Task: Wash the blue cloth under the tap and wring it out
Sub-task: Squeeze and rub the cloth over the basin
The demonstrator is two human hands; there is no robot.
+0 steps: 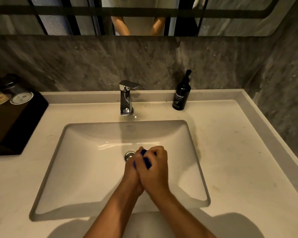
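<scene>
Gripping the blue cloth (147, 161) over the sink (96, 169), both hands clenched (left hand (132, 170), right hand (156, 166)), black bottle (181, 96) labelled "hand wash"

Gripping the bunched blue cloth (147, 161) between the left hand (132, 170) and the right hand (156, 166), pressed together over the sink (79, 162) just right of the drain (129, 155). Standing far behind: chrome tap (126, 97), dark soap bottle (181, 93) to its right, black tray (12, 124) at far left.

Polished chrome tap (126, 98), glossy basin (86, 152)
</scene>
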